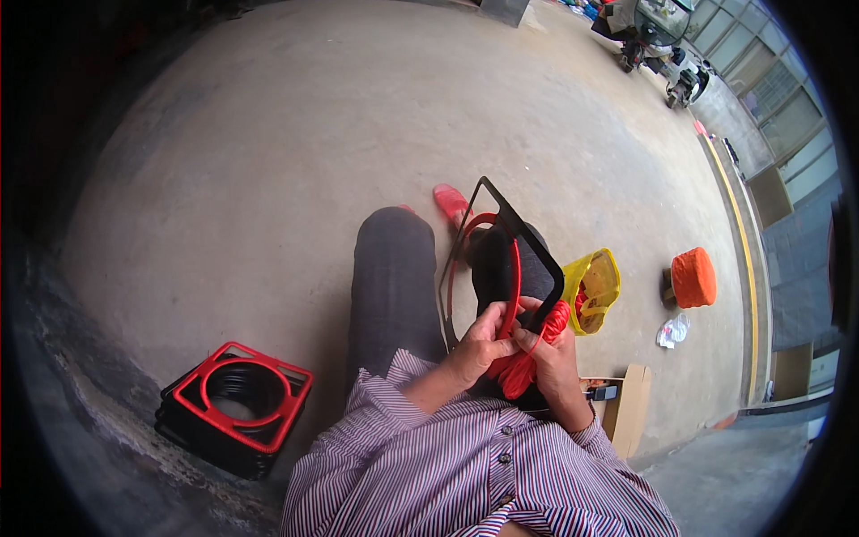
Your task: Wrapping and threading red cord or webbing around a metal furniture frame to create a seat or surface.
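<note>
A black, square-cornered frame stands tilted over my right thigh. Inside it sits a ring part-covered in red, the red running along its edge. My left hand is closed around the lower part of the red ring. Against it, my right hand pinches a strand of red cord, its fingers close to the left thumb. A loose bundle of that red cord hangs below and between both hands, with more bunched above the right fingers. The join under my fingers is hidden.
On the floor at left lies a stack of black frames topped by a red one. To my right stand a yellow basket with red material inside, an orange-covered stool, a plastic bag and a cardboard box. Scooters are parked far right.
</note>
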Available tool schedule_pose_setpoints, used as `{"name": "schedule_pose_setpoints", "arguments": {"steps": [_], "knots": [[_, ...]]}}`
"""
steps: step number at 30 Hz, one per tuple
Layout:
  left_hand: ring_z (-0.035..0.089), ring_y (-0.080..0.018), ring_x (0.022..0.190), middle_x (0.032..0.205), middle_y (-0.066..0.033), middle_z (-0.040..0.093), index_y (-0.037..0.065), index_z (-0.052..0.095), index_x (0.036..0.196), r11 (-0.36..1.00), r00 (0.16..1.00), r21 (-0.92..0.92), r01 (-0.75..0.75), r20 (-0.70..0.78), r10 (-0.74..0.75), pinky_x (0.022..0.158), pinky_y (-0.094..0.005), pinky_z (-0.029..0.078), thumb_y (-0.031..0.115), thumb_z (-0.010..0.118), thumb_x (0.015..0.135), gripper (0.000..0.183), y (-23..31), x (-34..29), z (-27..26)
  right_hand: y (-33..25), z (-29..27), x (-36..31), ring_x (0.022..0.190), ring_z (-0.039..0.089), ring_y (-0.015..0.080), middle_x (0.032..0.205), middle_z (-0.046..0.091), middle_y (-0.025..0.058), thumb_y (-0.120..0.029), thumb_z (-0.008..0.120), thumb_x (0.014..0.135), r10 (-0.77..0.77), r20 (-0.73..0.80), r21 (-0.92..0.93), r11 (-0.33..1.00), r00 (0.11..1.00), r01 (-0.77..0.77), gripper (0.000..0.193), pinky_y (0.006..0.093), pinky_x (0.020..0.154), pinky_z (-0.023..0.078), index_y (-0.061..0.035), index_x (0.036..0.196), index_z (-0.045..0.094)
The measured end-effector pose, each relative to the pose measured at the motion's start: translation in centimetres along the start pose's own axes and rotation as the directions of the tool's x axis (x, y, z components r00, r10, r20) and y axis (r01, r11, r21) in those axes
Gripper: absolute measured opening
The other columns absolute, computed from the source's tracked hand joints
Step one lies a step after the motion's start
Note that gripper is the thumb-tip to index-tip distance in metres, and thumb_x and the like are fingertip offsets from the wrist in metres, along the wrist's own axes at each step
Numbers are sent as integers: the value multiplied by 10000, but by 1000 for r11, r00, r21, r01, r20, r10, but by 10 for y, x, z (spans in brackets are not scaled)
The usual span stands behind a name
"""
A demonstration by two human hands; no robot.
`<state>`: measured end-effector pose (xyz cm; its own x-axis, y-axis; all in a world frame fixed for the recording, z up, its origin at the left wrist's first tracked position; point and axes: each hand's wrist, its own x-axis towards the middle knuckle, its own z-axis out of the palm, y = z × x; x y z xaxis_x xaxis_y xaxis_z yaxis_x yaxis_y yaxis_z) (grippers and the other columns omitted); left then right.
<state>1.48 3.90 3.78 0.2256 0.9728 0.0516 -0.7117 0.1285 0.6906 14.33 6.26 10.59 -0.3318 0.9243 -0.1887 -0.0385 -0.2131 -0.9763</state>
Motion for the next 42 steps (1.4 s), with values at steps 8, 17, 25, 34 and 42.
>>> {"name": "schedule_pose_setpoints", "arguments": {"steps": [8, 17, 25, 34, 42], "knots": [[444, -175, 1249, 1345, -98, 444, 23, 335, 1393, 998, 999, -40, 43, -12, -44, 1081, -319, 326, 93, 607, 863, 599, 3, 2, 8, 14, -14, 13, 865, 612, 117, 974, 647, 57, -101, 690, 825, -49, -33, -203, 978, 998, 41, 348, 270, 789, 499, 39, 1127, 587], [413, -202, 1298, 1376, -119, 448, -12, 372, 1357, 1000, 1000, 20, 4, 7, -4, 1110, -355, 284, 210, 581, 871, 574, 10, 0, 3, 4, -13, 14, 754, 612, 106, 825, 646, 42, -85, 704, 767, -119, -58, -240, 965, 991, 102, 329, 257, 705, 505, 46, 1056, 618], [541, -148, 952, 1063, -70, 573, -7, 498, 1241, 986, 945, 134, -95, -301, 132, 887, -295, 410, 235, 553, 887, 433, 2, -2, -32, 2, -10, 7, 695, 587, 69, 750, 619, 15, -118, 722, 750, -103, -29, -230, 969, 994, 93, 358, 251, 652, 495, 34, 1061, 630], [545, -152, 800, 894, -67, 578, -20, 546, 1123, 989, 935, 102, -108, -327, 136, 751, -283, 440, 184, 562, 897, 305, 4, -1, -25, -8, -42, 19, 752, 625, 132, 829, 652, 63, -121, 666, 789, -358, -261, -161, 932, 896, 325, 279, 294, 682, 516, 22, 1027, 637], [515, -166, 688, 783, -75, 542, -18, 543, 1049, 980, 883, 175, -95, -440, 164, 657, -290, 440, 216, 523, 901, 277, 1, -9, -39, -30, -84, 63, 590, 555, 157, 696, 578, 69, -20, 526, 766, -302, -482, 312, 818, 822, 484, 161, 281, 564, 490, 34, 911, 571]]}}
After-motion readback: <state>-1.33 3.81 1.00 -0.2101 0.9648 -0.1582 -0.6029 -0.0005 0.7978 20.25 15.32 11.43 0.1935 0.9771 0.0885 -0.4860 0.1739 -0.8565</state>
